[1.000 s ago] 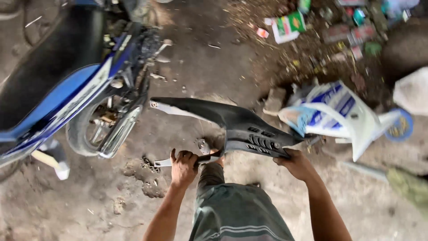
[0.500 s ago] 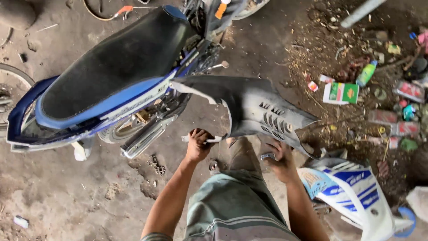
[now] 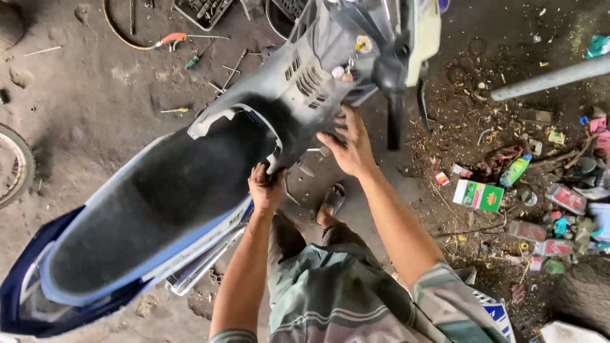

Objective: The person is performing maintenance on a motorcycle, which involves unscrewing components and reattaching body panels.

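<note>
A grey plastic body panel (image 3: 286, 89) with vent slots lies over the middle of a blue motorcycle, just ahead of its black seat (image 3: 152, 203). My left hand (image 3: 265, 187) grips the panel's lower edge beside the seat. My right hand (image 3: 349, 143) rests flat against the panel's right side below the handlebar (image 3: 393, 95), fingers spread. Keys hang at the ignition (image 3: 346, 70) just above the panel.
Tools lie on the dirt floor at the back: a tray of sockets (image 3: 206, 13), screwdrivers (image 3: 194, 60), an orange-handled tool (image 3: 171, 39). Litter, a green box (image 3: 478, 195) and a bottle (image 3: 515, 170) are at right. A wheel (image 3: 13, 165) is at left, a grey pipe (image 3: 549, 79) at upper right.
I have stepped up to the motorcycle and brought the grey panel from in front of me onto the bike's frame ahead of the seat. Both hands stayed on the panel.
</note>
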